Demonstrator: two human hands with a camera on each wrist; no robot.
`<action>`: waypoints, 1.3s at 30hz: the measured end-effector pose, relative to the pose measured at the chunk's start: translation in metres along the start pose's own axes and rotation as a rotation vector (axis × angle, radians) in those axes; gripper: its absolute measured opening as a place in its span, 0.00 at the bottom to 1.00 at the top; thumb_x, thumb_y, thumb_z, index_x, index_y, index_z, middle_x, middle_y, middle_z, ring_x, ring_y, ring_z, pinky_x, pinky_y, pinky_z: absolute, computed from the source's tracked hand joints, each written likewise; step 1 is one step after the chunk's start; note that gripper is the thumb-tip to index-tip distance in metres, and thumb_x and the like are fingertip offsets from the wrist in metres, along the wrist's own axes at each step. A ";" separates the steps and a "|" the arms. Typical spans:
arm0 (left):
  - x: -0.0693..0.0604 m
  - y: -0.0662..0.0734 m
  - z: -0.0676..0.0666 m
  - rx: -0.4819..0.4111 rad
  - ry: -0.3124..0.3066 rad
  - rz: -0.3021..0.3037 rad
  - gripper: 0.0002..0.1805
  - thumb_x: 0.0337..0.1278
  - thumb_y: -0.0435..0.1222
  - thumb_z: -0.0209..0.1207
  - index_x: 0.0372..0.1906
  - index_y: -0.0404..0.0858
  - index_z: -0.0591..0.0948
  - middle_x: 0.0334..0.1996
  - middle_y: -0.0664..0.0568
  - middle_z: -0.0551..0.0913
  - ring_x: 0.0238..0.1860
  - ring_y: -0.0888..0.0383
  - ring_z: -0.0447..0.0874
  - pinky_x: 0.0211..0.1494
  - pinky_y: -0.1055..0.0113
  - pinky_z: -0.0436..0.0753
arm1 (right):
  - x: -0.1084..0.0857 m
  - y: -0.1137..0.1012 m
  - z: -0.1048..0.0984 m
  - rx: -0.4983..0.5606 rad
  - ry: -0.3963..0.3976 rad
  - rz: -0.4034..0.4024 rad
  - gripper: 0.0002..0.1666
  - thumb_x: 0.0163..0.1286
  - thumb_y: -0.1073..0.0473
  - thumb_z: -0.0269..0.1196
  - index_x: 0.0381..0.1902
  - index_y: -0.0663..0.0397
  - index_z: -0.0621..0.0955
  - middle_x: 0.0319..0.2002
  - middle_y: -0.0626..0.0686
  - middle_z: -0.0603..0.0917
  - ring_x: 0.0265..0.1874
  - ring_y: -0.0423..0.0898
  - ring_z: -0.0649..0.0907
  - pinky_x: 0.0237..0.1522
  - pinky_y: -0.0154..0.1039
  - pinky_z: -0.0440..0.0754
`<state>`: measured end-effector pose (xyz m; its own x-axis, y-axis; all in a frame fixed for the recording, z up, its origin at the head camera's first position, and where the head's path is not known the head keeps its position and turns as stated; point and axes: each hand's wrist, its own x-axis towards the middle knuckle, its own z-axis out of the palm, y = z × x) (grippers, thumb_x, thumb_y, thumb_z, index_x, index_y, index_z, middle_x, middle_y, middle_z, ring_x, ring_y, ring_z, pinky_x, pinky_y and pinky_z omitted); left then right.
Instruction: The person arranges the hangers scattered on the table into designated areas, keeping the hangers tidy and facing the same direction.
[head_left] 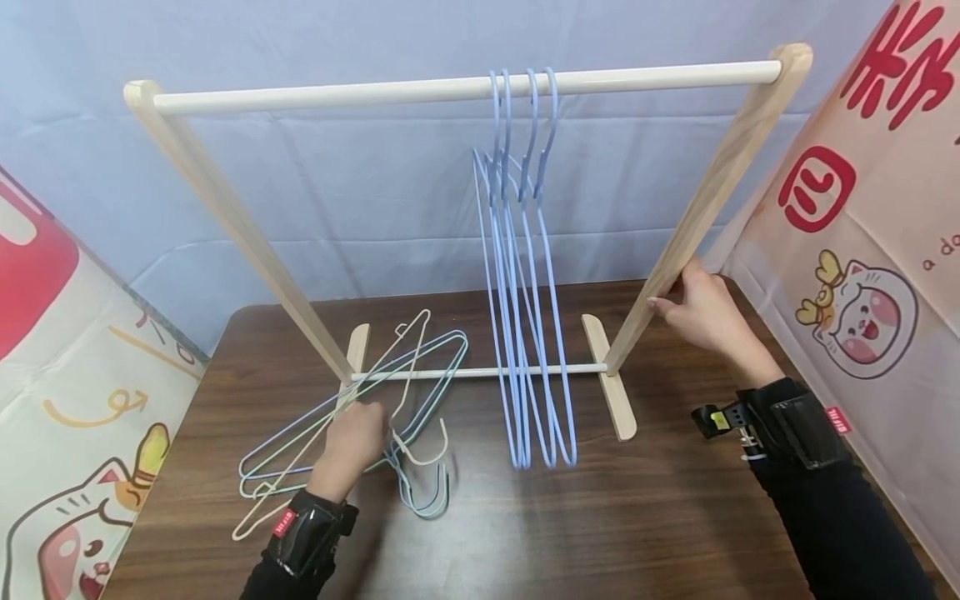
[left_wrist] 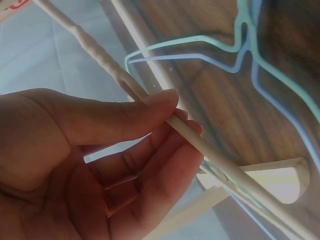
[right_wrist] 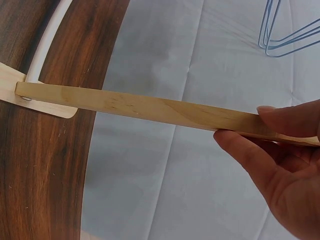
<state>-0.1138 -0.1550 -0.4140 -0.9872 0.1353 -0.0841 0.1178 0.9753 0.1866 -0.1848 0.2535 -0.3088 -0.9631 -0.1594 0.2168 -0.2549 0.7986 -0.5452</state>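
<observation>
At the lower left of the head view, my left hand [head_left: 356, 437] is over a loose pile of hangers. In the left wrist view, its thumb and fingers pinch the thin bar of a cream hanger [left_wrist: 225, 161]. A mint hanger [left_wrist: 200, 38] and a blue hanger [left_wrist: 190, 56] lie beneath it on the table. My right hand [head_left: 705, 308] grips the right wooden post [head_left: 720, 179] of a clothes rack low down, thumb on one side and fingers on the other. Several periwinkle hangers [head_left: 551, 258] hang side by side from the rack's white top rail [head_left: 337, 97].
The rack stands on the brown table [head_left: 525, 542] on two wooden feet, the right foot [head_left: 621, 408] fully visible. A white lower bar [head_left: 465, 372] joins the posts. Behind hangs a pale blue cloth [head_left: 360, 183]; printed panels [head_left: 847, 208] flank the table.
</observation>
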 end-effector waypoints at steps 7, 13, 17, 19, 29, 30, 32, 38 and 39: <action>0.002 0.001 -0.008 -0.039 -0.020 -0.001 0.15 0.42 0.26 0.54 0.09 0.41 0.67 0.11 0.52 0.70 0.15 0.55 0.68 0.16 0.64 0.67 | -0.001 0.000 0.000 0.006 -0.006 -0.002 0.23 0.61 0.66 0.59 0.50 0.70 0.63 0.36 0.69 0.75 0.36 0.63 0.77 0.34 0.52 0.70; 0.004 0.001 -0.017 -0.024 -0.029 -0.006 0.14 0.42 0.25 0.53 0.10 0.40 0.69 0.12 0.51 0.70 0.18 0.53 0.71 0.18 0.61 0.70 | -0.001 0.000 0.000 0.000 0.002 -0.006 0.23 0.60 0.67 0.59 0.49 0.69 0.63 0.36 0.69 0.76 0.36 0.63 0.77 0.34 0.52 0.70; 0.004 0.001 -0.026 -0.023 -0.007 0.004 0.11 0.46 0.27 0.56 0.14 0.39 0.74 0.15 0.50 0.73 0.19 0.52 0.72 0.20 0.60 0.72 | -0.001 -0.001 0.000 -0.003 0.005 -0.001 0.23 0.60 0.66 0.59 0.48 0.70 0.64 0.36 0.69 0.76 0.36 0.63 0.77 0.34 0.53 0.69; 0.004 0.001 -0.030 -0.043 -0.017 0.001 0.12 0.45 0.25 0.54 0.13 0.39 0.72 0.13 0.52 0.70 0.17 0.54 0.69 0.18 0.63 0.68 | 0.000 -0.001 0.000 -0.003 0.006 0.000 0.22 0.60 0.66 0.59 0.48 0.70 0.64 0.36 0.69 0.76 0.36 0.63 0.77 0.35 0.53 0.69; 0.007 -0.002 -0.048 -0.063 0.018 0.007 0.11 0.47 0.25 0.55 0.15 0.37 0.74 0.13 0.50 0.72 0.17 0.54 0.69 0.18 0.62 0.69 | 0.000 0.000 -0.001 -0.012 0.015 -0.008 0.22 0.59 0.66 0.60 0.47 0.69 0.64 0.35 0.68 0.77 0.36 0.63 0.77 0.35 0.53 0.69; 0.007 -0.002 -0.050 -0.066 0.013 0.006 0.12 0.46 0.23 0.54 0.14 0.38 0.72 0.13 0.51 0.70 0.16 0.54 0.68 0.18 0.63 0.68 | 0.000 0.001 -0.001 -0.012 0.015 -0.011 0.22 0.59 0.66 0.60 0.47 0.69 0.64 0.35 0.68 0.77 0.36 0.64 0.77 0.35 0.53 0.69; 0.007 -0.003 -0.052 -0.062 0.011 0.006 0.14 0.43 0.22 0.52 0.12 0.38 0.70 0.12 0.51 0.69 0.16 0.54 0.68 0.17 0.64 0.67 | 0.000 0.001 0.000 -0.010 0.015 -0.014 0.22 0.59 0.66 0.60 0.47 0.69 0.64 0.35 0.69 0.76 0.36 0.64 0.77 0.35 0.53 0.69; 0.006 -0.005 -0.059 -0.084 0.021 -0.010 0.11 0.44 0.25 0.55 0.14 0.37 0.72 0.11 0.53 0.68 0.15 0.55 0.68 0.17 0.64 0.69 | 0.000 0.001 0.000 -0.005 0.009 -0.018 0.22 0.60 0.67 0.59 0.48 0.70 0.64 0.35 0.69 0.76 0.35 0.64 0.77 0.34 0.53 0.69; 0.005 -0.006 -0.060 -0.088 0.026 -0.015 0.12 0.44 0.26 0.56 0.13 0.37 0.70 0.10 0.53 0.66 0.14 0.56 0.67 0.16 0.64 0.68 | 0.000 0.001 0.001 -0.005 0.008 -0.018 0.22 0.60 0.67 0.59 0.48 0.70 0.64 0.35 0.69 0.76 0.35 0.64 0.77 0.34 0.53 0.69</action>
<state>-0.1262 -0.1702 -0.3568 -0.9914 0.1151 -0.0627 0.0941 0.9579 0.2711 -0.1852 0.2543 -0.3100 -0.9577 -0.1690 0.2328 -0.2715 0.7987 -0.5370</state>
